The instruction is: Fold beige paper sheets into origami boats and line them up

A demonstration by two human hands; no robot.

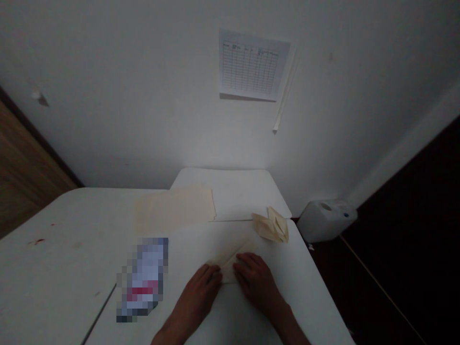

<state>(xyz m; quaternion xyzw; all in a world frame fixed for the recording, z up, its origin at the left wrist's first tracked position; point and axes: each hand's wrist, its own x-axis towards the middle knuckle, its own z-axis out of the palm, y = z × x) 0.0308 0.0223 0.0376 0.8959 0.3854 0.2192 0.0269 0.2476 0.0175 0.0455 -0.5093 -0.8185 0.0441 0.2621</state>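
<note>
A small piece of cream paper (227,274), creased or folded, lies flat on the white table in front of me. My left hand (204,287) has its fingers bent and together at the paper's left edge. From the other side, my right hand (257,280) presses its curled fingertips onto the paper's right part. Both hands grip or hold it down, and my fingers hide some of its outline. Just beyond my right hand stands a folded paper shape (271,226) with pointed flaps. Flat cream sheets (176,208) lie farther back on the left.
A pixelated item (147,275) lies left of my hands on the white table (86,230). A seam runs between table sections. On the wall (143,96) hangs a printed chart (253,67). A white plastic canister (325,220) stands on the dark floor at right.
</note>
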